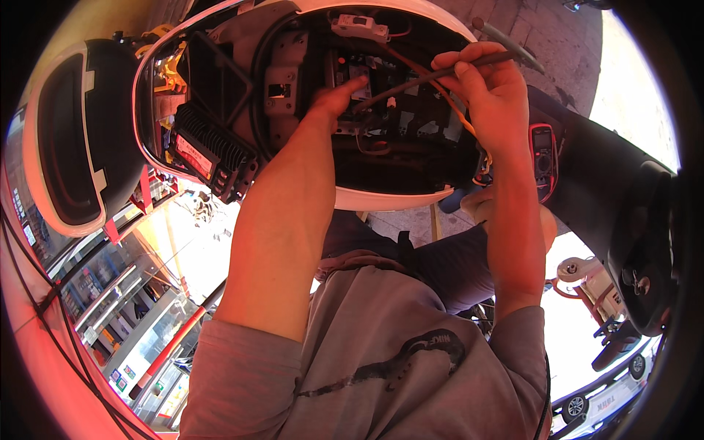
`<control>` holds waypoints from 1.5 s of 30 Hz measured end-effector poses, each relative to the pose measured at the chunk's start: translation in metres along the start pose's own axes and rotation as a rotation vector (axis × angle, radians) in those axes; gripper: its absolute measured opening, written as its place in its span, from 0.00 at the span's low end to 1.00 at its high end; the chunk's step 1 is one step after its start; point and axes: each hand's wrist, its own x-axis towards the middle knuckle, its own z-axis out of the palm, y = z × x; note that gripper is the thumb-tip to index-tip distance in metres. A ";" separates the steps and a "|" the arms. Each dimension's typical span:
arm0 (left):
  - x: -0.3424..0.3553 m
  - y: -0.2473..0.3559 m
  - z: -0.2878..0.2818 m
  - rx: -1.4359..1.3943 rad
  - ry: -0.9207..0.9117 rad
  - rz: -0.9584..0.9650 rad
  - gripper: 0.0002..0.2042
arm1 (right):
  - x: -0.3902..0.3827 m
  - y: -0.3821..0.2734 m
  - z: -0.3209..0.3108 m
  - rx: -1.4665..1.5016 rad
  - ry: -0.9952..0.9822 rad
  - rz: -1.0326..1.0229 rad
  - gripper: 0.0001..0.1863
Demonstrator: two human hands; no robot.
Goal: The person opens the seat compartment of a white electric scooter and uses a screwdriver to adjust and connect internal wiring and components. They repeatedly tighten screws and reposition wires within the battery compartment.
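Note:
Under me is the open seat compartment (422,192) of a light-coloured scooter-like vehicle. My right hand (488,92) is closed around a dark sleeved cable (411,84), pinching it above the compartment's right side. The cable slants down to the left into the dark interior, close to my left hand (334,101). That hand reaches inside, one digit stretched out against a dark unit with a pale label (361,86); its other fingers are hidden. Orange wires (456,110) pass beneath the held cable. At the top sits a white breaker-like block (361,28).
A finned black box (214,150) lies at the compartment's left end. Beyond it stands a black-and-white top case (73,139). A red-edged multimeter (543,158) rests to the right, near the dark saddle (601,176). A pale rod (506,44) lies past my right hand.

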 end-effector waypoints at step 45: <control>0.003 -0.002 0.002 0.146 0.097 0.066 0.43 | 0.020 -0.016 0.053 0.302 0.839 -0.295 0.26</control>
